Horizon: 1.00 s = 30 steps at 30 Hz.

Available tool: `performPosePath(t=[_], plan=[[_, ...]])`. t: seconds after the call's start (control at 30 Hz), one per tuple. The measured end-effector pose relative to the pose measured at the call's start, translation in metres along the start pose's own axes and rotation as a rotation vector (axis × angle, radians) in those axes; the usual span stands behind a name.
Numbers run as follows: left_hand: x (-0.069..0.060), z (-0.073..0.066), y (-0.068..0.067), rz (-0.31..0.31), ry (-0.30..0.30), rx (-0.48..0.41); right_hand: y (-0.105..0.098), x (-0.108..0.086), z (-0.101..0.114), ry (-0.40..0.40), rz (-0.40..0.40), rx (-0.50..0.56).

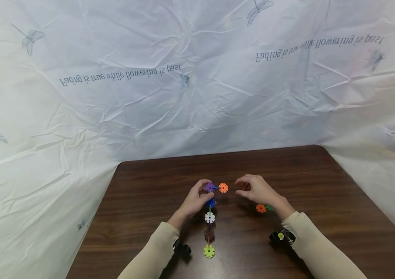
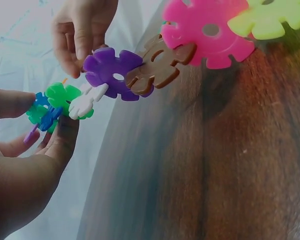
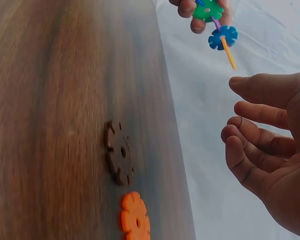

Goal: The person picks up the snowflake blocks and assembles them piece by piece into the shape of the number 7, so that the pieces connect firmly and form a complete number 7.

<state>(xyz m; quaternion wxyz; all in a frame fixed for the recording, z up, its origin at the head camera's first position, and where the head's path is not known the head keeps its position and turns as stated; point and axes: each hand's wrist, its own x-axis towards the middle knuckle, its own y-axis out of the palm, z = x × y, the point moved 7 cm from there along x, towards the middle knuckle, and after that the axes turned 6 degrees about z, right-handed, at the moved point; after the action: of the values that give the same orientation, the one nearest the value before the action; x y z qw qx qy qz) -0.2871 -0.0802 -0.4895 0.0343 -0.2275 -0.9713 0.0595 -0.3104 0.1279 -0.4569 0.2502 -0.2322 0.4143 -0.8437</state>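
Observation:
My left hand (image 1: 193,199) pinches one end of a chain of slotted plastic flower discs, near its purple disc (image 1: 209,187) and blue disc (image 1: 212,202). From there the chain runs toward me through a white disc (image 1: 209,217), a brown disc (image 2: 161,64) and a pink disc (image 2: 210,31) to a yellow-green disc (image 1: 209,251). A short branch points right, ending in an orange disc (image 1: 223,188). Just beyond it, apart from the chain, my right hand (image 1: 258,188) holds nothing, its fingers loosely bent and thumb apart.
Loose on the dark wooden table (image 1: 141,201) lie an orange disc (image 1: 261,208) and a green disc (image 1: 269,207) below the right hand. A loose brown disc (image 3: 119,152) shows in the right wrist view. White printed sheeting (image 1: 197,104) hangs behind the table.

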Motion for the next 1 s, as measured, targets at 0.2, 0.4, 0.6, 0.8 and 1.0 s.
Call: performPosePath(t=[0.2,0.4,0.6,0.8,1.0], plan=[[0.004,0.004,-0.002,-0.002,-0.006,0.026,0.000,-0.007,-0.006,0.009,0.046,0.011],[0.003,0.002,-0.003,-0.020,0.009,0.075,0.005,-0.015,-0.012,0.000,0.107,0.042],[0.000,0.000,-0.004,-0.032,0.002,0.108,0.007,-0.020,-0.014,-0.022,0.143,0.021],[0.000,-0.001,-0.006,-0.037,-0.008,0.079,0.010,-0.024,-0.016,-0.034,0.193,0.007],[0.002,0.001,-0.008,-0.045,-0.004,0.058,0.015,-0.027,-0.019,-0.046,0.239,0.017]])
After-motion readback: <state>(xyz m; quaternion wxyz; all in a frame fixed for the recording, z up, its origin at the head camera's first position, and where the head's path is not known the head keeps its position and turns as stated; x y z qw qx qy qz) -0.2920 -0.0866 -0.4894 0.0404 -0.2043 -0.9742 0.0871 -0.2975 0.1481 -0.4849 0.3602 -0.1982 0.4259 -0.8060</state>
